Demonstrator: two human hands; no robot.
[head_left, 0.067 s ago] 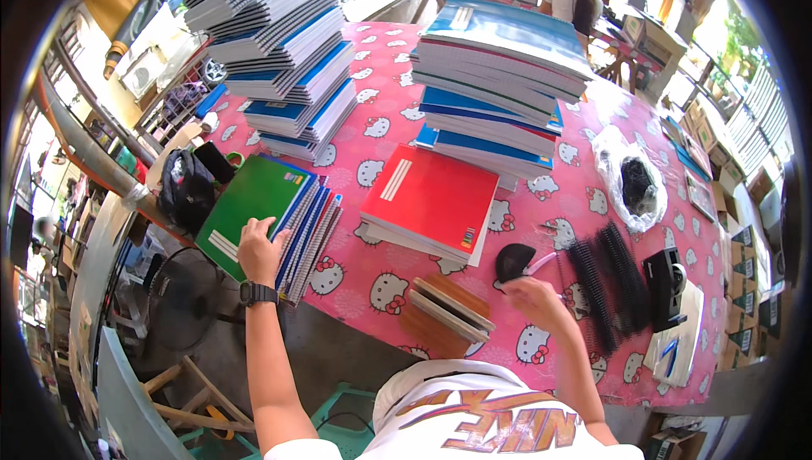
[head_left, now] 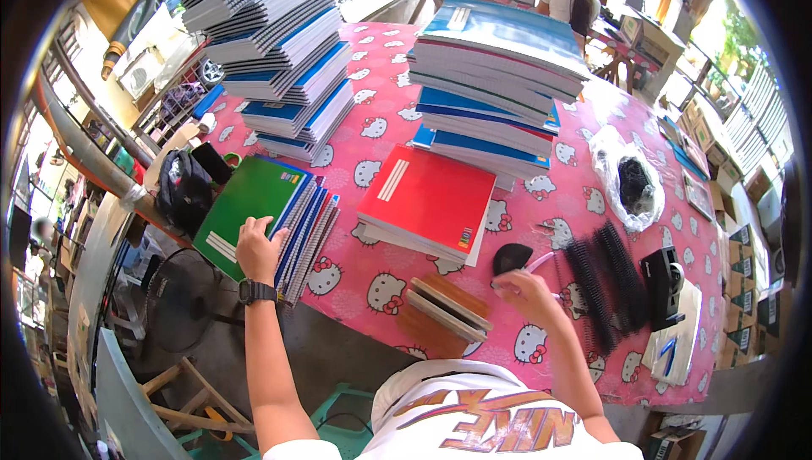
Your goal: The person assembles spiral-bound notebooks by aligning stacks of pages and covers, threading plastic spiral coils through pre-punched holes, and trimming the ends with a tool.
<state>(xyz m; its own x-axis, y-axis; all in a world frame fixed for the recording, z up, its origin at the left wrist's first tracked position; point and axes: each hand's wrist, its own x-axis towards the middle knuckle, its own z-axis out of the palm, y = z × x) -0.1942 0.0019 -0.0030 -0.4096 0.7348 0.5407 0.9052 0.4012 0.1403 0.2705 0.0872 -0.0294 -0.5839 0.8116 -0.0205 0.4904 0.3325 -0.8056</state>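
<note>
At the left table edge, my left hand (head_left: pixel 260 249) rests on a stack of spiral-bound notebooks topped by a green notebook (head_left: pixel 254 194). Its fingers are loosely bent and lie on the cover and along the bound edge, not gripping. My right hand (head_left: pixel 531 295) hovers over the table, fingers loosely bent with nothing visible in them. Just beyond it lie a black rounded object (head_left: pixel 511 259) and a pink handle-like piece (head_left: pixel 540 262). A red notebook (head_left: pixel 427 198) tops a low pile between my hands. Nearer me is a wooden block with upright slats (head_left: pixel 447 308).
Tall notebook piles stand at the back left (head_left: pixel 288 79) and back middle (head_left: pixel 499 62). To the right lie black binding coils (head_left: pixel 605 287), a plastic bag with black contents (head_left: pixel 630 181) and a black dispenser-like device (head_left: pixel 664 287). A person (head_left: pixel 571 3) sits far off.
My right hand has shifted slightly left and away from me, toward the black rounded object. My left hand stays on the green notebook. The whole view has slid slightly.
</note>
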